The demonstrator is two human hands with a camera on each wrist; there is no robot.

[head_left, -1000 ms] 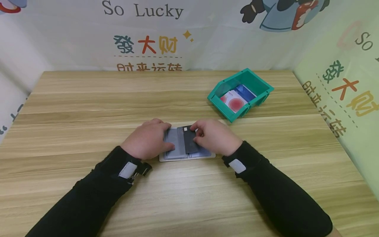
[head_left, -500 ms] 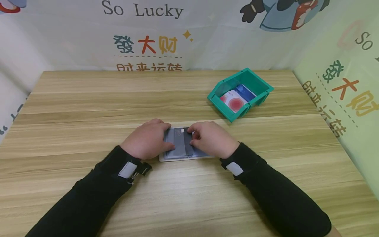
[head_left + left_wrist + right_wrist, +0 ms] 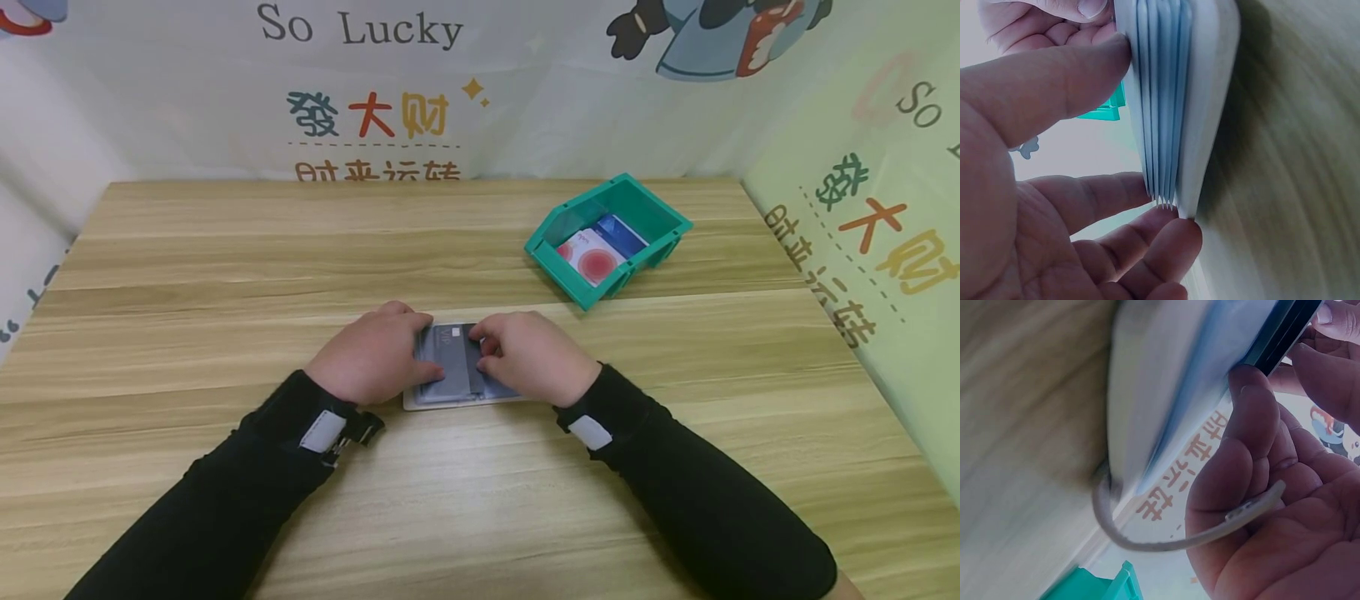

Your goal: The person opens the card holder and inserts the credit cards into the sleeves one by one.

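Observation:
A card holder (image 3: 447, 395) with clear plastic sleeves lies open on the table between my hands. My left hand (image 3: 371, 354) grips its left part, thumb on the sleeve and fingers at the far edge. In the left wrist view the stacked sleeves (image 3: 1163, 112) show edge-on. My right hand (image 3: 538, 357) pinches a dark card (image 3: 473, 367) by its right edge. Most of the card sits under the clear sleeve, its white chip and VIP lettering showing through. In the right wrist view a pale strap (image 3: 1147, 545) with a snap curves out from the holder.
Behind and to the right stands a green bin (image 3: 551, 265) with a white-and-red card (image 3: 592, 257) and a blue one (image 3: 621, 236) inside. The wooden table (image 3: 247, 242) meets a printed backdrop (image 3: 525, 125) at the back and sides.
My right hand has moved left, sliding the dark card further under the clear sleeve. The left hand and the holder have stayed in place.

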